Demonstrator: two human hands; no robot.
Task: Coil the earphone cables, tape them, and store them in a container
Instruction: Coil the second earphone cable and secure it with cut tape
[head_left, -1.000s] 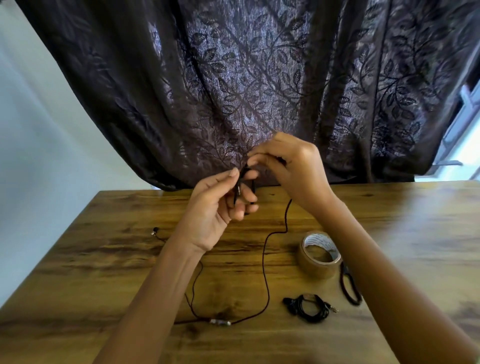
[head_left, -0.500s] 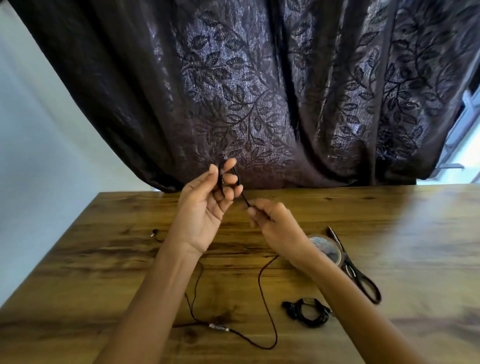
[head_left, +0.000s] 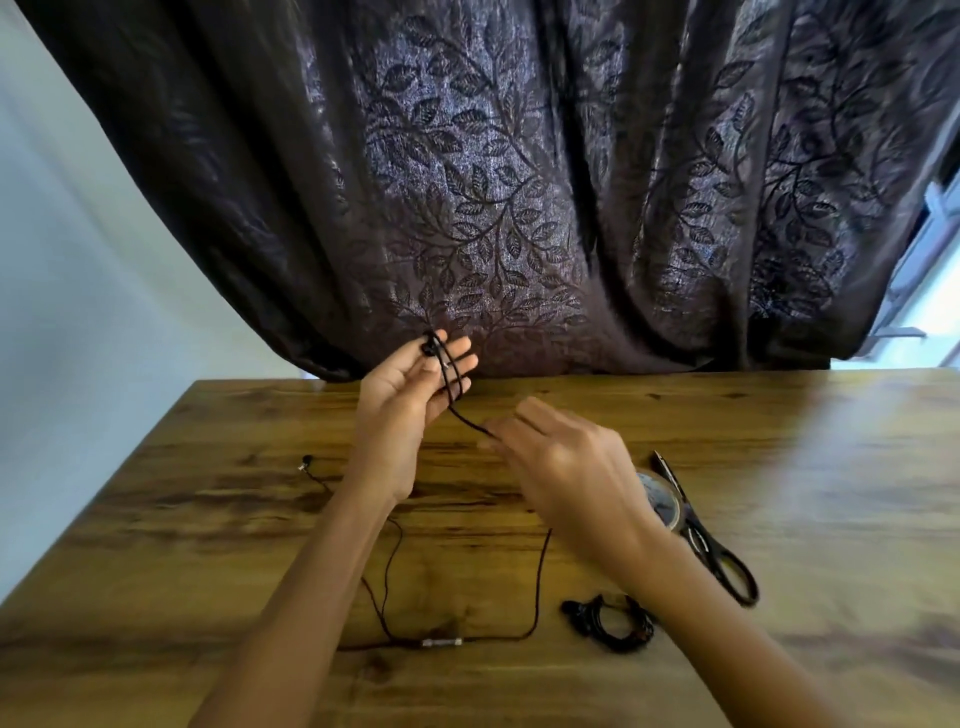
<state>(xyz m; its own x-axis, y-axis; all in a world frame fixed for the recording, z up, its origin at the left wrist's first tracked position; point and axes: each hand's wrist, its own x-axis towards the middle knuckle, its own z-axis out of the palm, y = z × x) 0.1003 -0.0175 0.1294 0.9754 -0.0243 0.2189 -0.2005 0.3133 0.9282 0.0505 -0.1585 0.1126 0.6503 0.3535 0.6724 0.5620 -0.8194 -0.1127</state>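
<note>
My left hand (head_left: 410, 395) is raised above the wooden table (head_left: 779, 467), fingers up, with a black earphone cable (head_left: 540, 582) looped around them and an earbud at the fingertips. From there the cable runs down to my right hand (head_left: 566, 467), which pinches it just right of the left hand. The slack trails over the table past a small metal inline piece (head_left: 441, 643). A second earbud (head_left: 306, 461) lies at the left. Another coiled black earphone (head_left: 608, 618) rests near my right forearm.
A roll of brown tape (head_left: 662, 499) sits partly hidden behind my right wrist. Black scissors (head_left: 706, 535) lie just to its right. A dark leaf-patterned curtain (head_left: 519, 182) hangs behind the table's far edge. A pale wall is at the left.
My right hand came down from above the left hand's fingertips to below and right of them, drawing the cable around the left fingers. The scissors, hidden before, came into view.
</note>
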